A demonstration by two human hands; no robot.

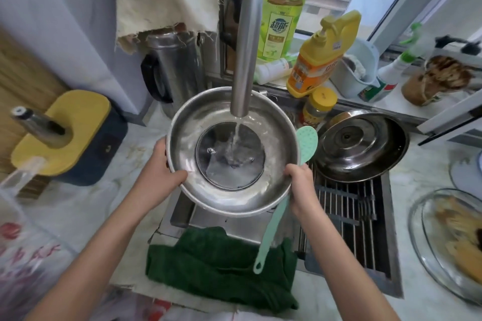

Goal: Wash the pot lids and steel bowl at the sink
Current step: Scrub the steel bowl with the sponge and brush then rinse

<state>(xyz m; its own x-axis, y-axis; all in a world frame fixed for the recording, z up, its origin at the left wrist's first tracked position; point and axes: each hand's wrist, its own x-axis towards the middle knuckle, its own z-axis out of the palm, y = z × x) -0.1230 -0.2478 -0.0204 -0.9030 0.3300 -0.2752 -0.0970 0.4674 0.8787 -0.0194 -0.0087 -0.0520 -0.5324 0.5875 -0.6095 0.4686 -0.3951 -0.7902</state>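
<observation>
Both hands on the steel bowl (pixel 187 138), up over the sink (pixel 182 208)! Left hand (pixel 161 167) grips the left rim, thumb curled inside; right hand (pixel 300 182) clamps the right rim. Water pours from the faucet (pixel 246 55) straight onto a glass lid (pixel 221 172) lying flat in the bowl's bottom. Off to the right, a steel pot lid (pixel 361 144) rests, inside up, on the drain rack (pixel 347 214). A green towel (pixel 221 266) drapes the sink's front edge.
</observation>
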